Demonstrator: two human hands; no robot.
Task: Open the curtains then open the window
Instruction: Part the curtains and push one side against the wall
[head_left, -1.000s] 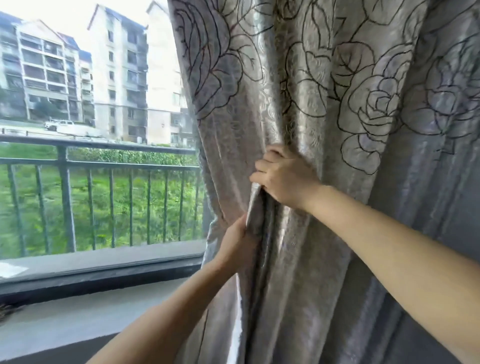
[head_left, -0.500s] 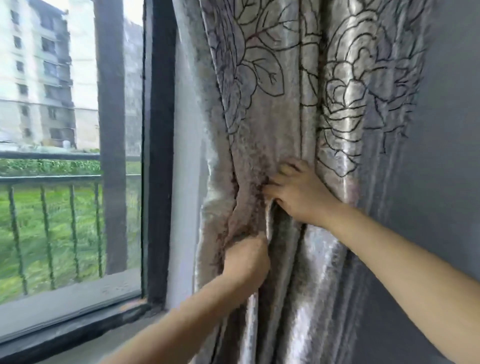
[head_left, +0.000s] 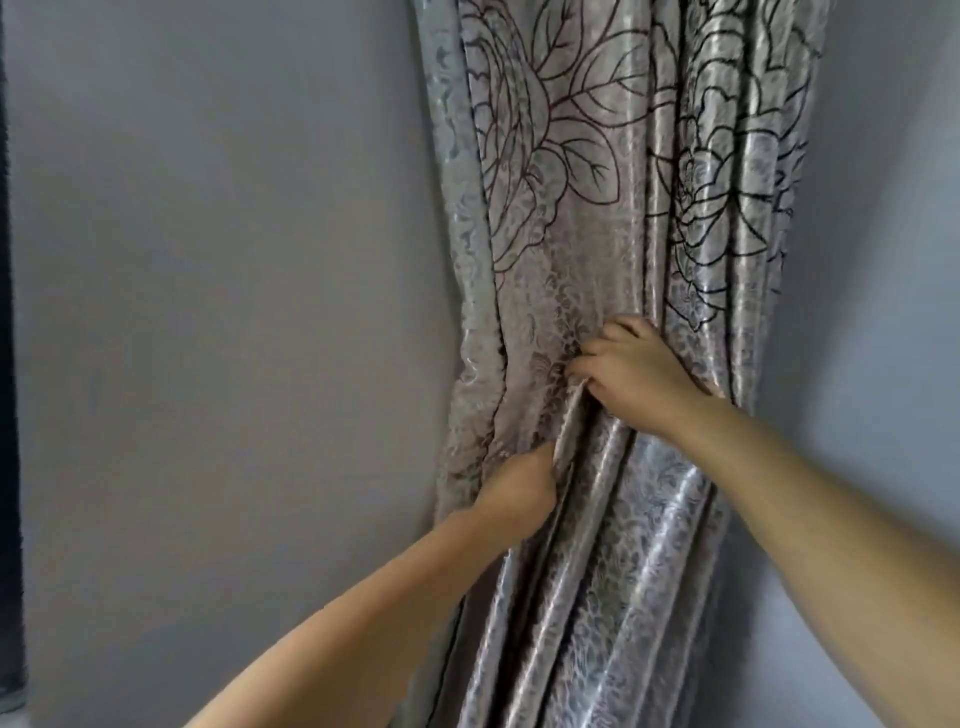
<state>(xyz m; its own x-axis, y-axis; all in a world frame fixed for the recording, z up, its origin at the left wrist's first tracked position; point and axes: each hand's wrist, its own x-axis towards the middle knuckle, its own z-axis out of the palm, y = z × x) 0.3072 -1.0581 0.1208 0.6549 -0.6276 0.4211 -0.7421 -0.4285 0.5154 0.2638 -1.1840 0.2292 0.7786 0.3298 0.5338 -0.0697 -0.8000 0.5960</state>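
Observation:
A shiny grey curtain with black rose outlines hangs bunched in tight folds against the wall, right of centre. My left hand grips a fold low down, fingers closed into the cloth. Just above it and to the right, my right hand clutches the gathered folds, fingertips tucked into the cloth. Only a dark strip of the window frame shows at the far left edge; the glass is out of view.
A plain grey wall fills the space between the window frame and the curtain. More grey wall lies to the right of the curtain. A pale sill corner shows at the bottom left.
The curtain has been dragged right, from covering the window to bunched against the wall. The view followed, so the glass, railing and buildings left the frame. Both hands kept their grip.

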